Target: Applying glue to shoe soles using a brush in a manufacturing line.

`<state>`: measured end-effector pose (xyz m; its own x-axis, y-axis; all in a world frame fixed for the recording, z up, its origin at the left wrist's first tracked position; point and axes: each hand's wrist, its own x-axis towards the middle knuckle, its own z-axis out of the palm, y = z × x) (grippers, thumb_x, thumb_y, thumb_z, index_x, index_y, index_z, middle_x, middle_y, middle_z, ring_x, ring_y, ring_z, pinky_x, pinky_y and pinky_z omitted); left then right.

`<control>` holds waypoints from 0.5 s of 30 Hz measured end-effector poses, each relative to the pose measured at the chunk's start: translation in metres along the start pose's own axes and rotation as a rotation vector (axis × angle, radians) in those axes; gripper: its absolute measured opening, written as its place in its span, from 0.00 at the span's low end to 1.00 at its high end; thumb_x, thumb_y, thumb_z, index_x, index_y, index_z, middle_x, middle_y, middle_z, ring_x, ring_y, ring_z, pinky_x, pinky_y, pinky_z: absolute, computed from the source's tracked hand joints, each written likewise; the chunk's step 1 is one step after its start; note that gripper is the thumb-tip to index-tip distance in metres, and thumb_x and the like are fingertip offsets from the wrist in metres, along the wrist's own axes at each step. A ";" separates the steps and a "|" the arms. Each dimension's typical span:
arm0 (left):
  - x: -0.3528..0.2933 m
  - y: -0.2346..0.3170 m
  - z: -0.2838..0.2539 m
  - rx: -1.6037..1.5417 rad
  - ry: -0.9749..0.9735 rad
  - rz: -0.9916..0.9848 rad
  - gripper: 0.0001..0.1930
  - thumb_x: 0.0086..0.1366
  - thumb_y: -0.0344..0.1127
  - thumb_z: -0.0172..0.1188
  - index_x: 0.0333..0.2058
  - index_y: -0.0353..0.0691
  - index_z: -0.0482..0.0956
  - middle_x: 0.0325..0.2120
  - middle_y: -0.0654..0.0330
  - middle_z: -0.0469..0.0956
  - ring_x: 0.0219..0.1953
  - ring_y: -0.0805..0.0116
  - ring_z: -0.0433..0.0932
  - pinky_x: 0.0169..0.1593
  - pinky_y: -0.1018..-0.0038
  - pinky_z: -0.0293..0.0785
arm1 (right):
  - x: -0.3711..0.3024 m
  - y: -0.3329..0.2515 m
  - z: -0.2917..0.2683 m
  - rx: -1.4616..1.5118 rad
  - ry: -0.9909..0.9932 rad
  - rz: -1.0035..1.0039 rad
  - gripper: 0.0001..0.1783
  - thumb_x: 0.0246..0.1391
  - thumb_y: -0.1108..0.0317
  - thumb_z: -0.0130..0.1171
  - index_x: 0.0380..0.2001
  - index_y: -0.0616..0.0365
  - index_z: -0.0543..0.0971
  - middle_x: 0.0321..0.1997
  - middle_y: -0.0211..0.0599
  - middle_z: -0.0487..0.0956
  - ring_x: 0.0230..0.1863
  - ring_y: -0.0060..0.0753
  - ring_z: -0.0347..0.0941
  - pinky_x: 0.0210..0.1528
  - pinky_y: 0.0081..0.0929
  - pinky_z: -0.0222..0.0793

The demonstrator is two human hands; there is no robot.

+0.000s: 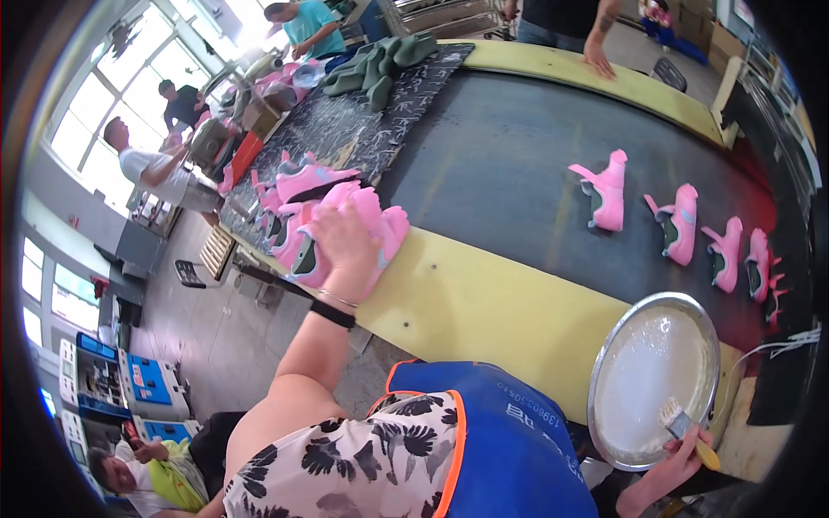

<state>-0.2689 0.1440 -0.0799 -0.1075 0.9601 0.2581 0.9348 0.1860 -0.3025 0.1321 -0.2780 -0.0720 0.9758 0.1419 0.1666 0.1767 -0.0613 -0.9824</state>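
My left hand (341, 237) reaches onto a pile of pink shoe uppers (302, 183) at the left. Its fingers curl over one pink upper (389, 231), though the fingertips are partly hidden among the others. At the lower right, my right hand (685, 457) grips a paintbrush (679, 421) with a yellow handle and pale bristles. The bristles are at the white liquid (649, 371) inside a round metal basin (598, 380), which stands tilted in the picture by the yellow table edge.
Several pink uppers (607, 194) lie spaced in a row on the dark conveyor belt (492, 164). Yellow boards (484, 293) edge it. Green shoe lasts (376, 73) sit on a patterned surface at the far left. Across the belt, another person's hand (598, 56) rests on the far board.
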 end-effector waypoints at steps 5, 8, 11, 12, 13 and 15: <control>0.007 -0.046 0.009 -0.040 -0.016 -0.014 0.46 0.44 0.58 0.74 0.60 0.41 0.71 0.58 0.49 0.69 0.64 0.47 0.65 0.63 0.46 0.62 | -0.007 -0.026 0.029 -0.080 -0.071 -0.028 0.04 0.65 0.68 0.55 0.39 0.57 0.73 0.32 0.25 0.70 0.27 0.14 0.59 0.28 0.15 0.54; 0.019 -0.042 0.005 0.016 -0.025 0.091 0.40 0.43 0.56 0.73 0.53 0.41 0.77 0.53 0.52 0.73 0.62 0.53 0.68 0.61 0.49 0.64 | -0.018 -0.028 0.041 -0.059 -0.078 -0.059 0.05 0.64 0.68 0.56 0.39 0.56 0.74 0.33 0.25 0.71 0.27 0.14 0.60 0.29 0.15 0.56; 0.032 -0.042 -0.003 0.034 0.050 0.193 0.33 0.45 0.58 0.71 0.46 0.42 0.81 0.48 0.55 0.76 0.59 0.56 0.71 0.59 0.55 0.67 | -0.025 -0.025 0.037 0.010 -0.049 -0.081 0.04 0.63 0.69 0.58 0.39 0.56 0.75 0.33 0.25 0.71 0.27 0.14 0.61 0.28 0.16 0.59; 0.031 -0.039 -0.004 -0.030 0.084 0.224 0.31 0.45 0.57 0.71 0.44 0.42 0.82 0.47 0.55 0.77 0.58 0.55 0.72 0.58 0.55 0.67 | -0.026 -0.026 0.031 0.028 -0.058 -0.022 0.05 0.61 0.74 0.58 0.40 0.59 0.74 0.36 0.28 0.71 0.29 0.16 0.63 0.29 0.17 0.61; 0.030 -0.034 -0.004 -0.096 0.107 0.257 0.29 0.45 0.56 0.71 0.42 0.42 0.82 0.45 0.55 0.77 0.56 0.54 0.73 0.58 0.54 0.67 | -0.027 -0.026 0.027 0.036 -0.059 -0.032 0.05 0.62 0.75 0.58 0.40 0.58 0.74 0.36 0.28 0.71 0.29 0.16 0.63 0.29 0.16 0.61; 0.019 -0.024 -0.007 -0.091 0.292 0.397 0.24 0.47 0.54 0.71 0.38 0.43 0.83 0.41 0.56 0.78 0.51 0.53 0.77 0.52 0.57 0.73 | -0.028 -0.028 0.018 0.121 -0.088 -0.015 0.04 0.62 0.75 0.57 0.40 0.57 0.73 0.36 0.27 0.71 0.29 0.16 0.64 0.30 0.16 0.62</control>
<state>-0.2911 0.1563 -0.0608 0.3501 0.8520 0.3893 0.9113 -0.2135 -0.3522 0.0974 -0.2626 -0.0509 0.9572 0.2279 0.1783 0.1690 0.0600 -0.9838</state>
